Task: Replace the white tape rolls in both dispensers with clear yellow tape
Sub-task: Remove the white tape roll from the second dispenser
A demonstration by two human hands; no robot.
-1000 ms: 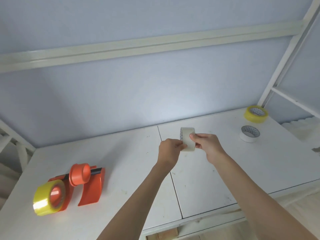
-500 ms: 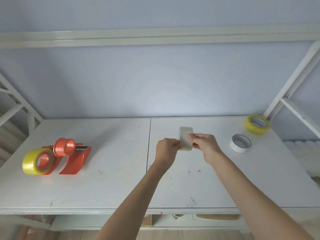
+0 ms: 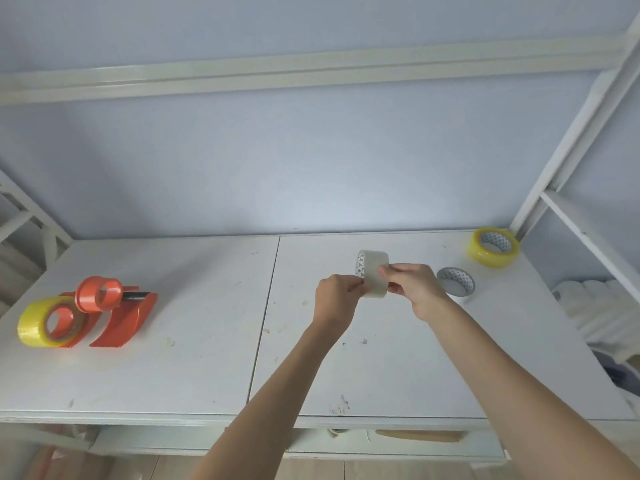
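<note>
- Hands meet above the worktop [image 3: 194, 368]: your left hand [image 3: 337, 299] and right hand [image 3: 414, 289] both pinch the pale tape roll [image 3: 374, 271], held on edge.
- You have a white roll [image 3: 455, 281] lying flat just right of them, a yellow roll [image 3: 493, 247] beyond it.
- Your orange dispenser [image 3: 117, 317] sits far left, another yellow roll [image 3: 38, 327] against it.

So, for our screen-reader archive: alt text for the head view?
Both hands, left hand and right hand, hold a white tape roll above a white table. Two orange dispensers sit far left, one carrying yellow tape.
</note>
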